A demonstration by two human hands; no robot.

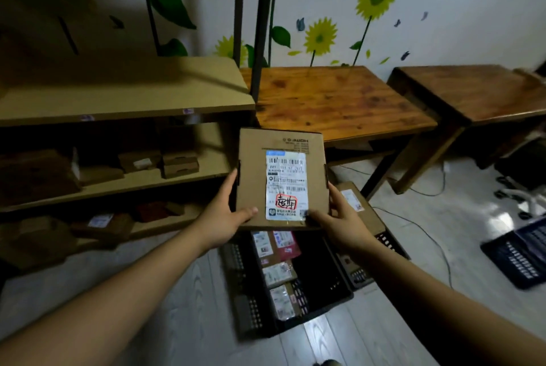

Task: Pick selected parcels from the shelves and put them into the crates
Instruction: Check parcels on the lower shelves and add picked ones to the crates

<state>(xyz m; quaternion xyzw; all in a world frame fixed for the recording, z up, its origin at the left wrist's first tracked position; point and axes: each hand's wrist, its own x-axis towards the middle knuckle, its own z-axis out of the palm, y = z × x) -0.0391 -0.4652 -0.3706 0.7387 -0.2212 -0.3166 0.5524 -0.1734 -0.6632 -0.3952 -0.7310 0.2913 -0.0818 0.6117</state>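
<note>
A flat brown cardboard parcel with a white shipping label and a red stamp is held up in front of me, above a black crate. My left hand grips its lower left edge, thumb on top. My right hand grips its lower right corner the same way. The crate stands on the floor and holds several labelled parcels along its left side. A second black crate behind it to the right carries a large brown box.
A shelf unit fills the left, with small brown parcels on its lower boards. Two wooden tables stand by the sunflower wall. Another dark crate and cables lie on the floor at the right.
</note>
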